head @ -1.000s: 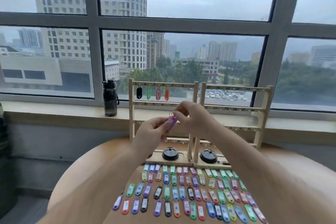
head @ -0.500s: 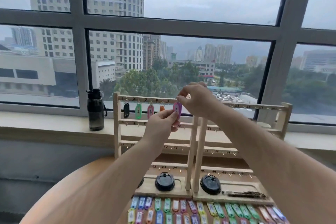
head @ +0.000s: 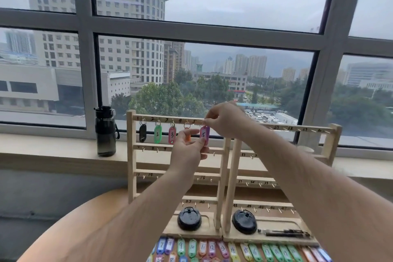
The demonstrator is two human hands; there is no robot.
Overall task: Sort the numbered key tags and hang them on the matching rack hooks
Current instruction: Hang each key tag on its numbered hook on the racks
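The left hand [head: 187, 151] pinches the lower end of the purple tag number 5 [head: 204, 135] between thumb and fingers and keeps it steady. The right hand [head: 225, 121] comes from above, and its fingertips pinch the small ring [head: 203, 122] of this tag at the top rail [head: 170, 118], just under the written number 5. I cannot tell if the ring is already over the hook or only touches it.

Nearest to the camera, on the round wooden table [head: 74, 229], many coloured tags [head: 212, 249] lie in rows. The numbers I can read there begin with 7 and go on past 14. Behind them are the bases of two wooden racks, each with a black round lid [head: 189, 218] in its tray. The right tray also holds some dark thin objects [head: 285, 233], too small to name.

On the left rack [head: 131, 155], the top rail already carries the black tag 1 [head: 143, 133], the green tag 2 [head: 157, 134], the pink tag 3 [head: 172, 135] and an orange tag [head: 187, 134], half hidden behind the left hand. All lower rails and the whole right rack [head: 331, 144] show bare hooks.

So, in my judgement, the task is only at its beginning: four tags are hung, the fifth is going on, and nearly all the rest wait on the table.

Farther back, a dark bottle [head: 105, 132] stands on the window sill.
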